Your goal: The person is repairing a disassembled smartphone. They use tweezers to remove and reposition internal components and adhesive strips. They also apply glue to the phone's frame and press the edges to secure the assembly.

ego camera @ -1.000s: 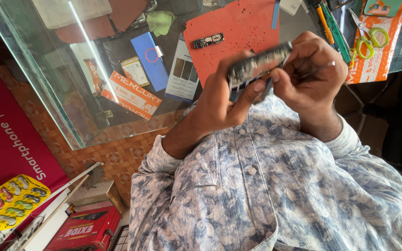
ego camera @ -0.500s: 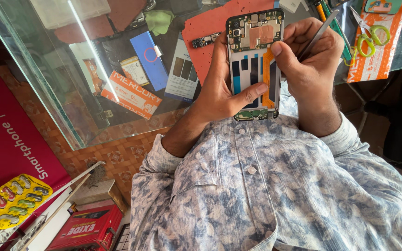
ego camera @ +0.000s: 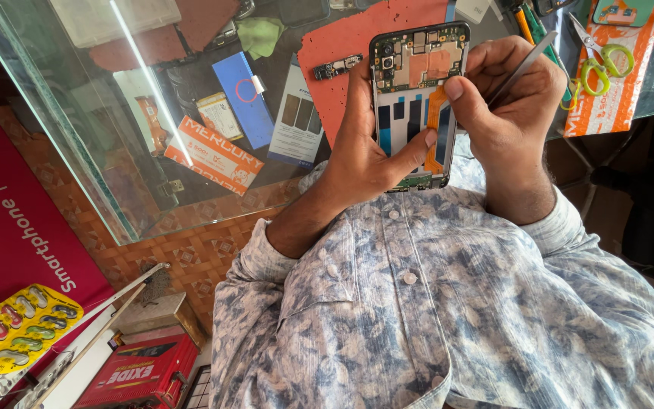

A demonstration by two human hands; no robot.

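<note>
Phone (ego camera: 416, 98), back cover off and circuit boards exposed, is upright above the glass worktop (ego camera: 153, 113). My left hand (ego camera: 369, 151) fingers wrap its edge; my right hand (ego camera: 512, 98) pinches grey tweezers (ego camera: 520, 70) alongside, thumb on the phone's side.

Blue-grey floral shirt (ego camera: 448, 318) (white buttons, cuffed sleeves)

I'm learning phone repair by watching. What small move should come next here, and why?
Probably lower the thin metal tool in the right hand onto the opened phone. The left hand grips it with the circuit board exposed, and the tool's tip is lifted off it.
</note>
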